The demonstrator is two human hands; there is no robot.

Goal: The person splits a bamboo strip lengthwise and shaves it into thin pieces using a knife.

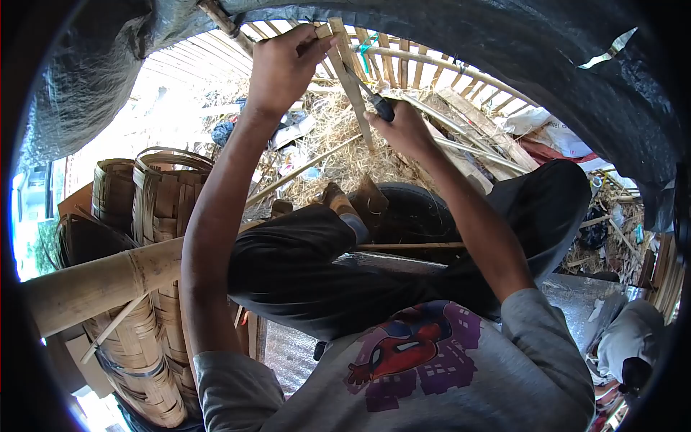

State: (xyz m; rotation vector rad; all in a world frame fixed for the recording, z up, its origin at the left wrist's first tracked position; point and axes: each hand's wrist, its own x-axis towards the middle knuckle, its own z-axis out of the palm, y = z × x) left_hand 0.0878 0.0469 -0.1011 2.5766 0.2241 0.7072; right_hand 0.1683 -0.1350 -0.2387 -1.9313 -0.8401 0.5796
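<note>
My left hand (288, 68) is raised at the top of the view, its fingers closed on the upper end of a flat bamboo strip (353, 93). The strip hangs down and slightly right, and its upper part looks split in two. Below and to the right, my right hand (407, 129) grips the dark handle of a knife (382, 108). The narrow blade points up and left, meeting the strip; whether it sits in the split or only against it, I cannot tell.
Woven bamboo baskets (169, 194) stand at the left behind a thick bamboo pole (108, 284). Shavings (331, 129) litter the ground ahead, with bamboo poles and planks (489, 133) to the right. A dark tarp (504, 43) hangs overhead. My crossed legs (309, 273) lie below my hands.
</note>
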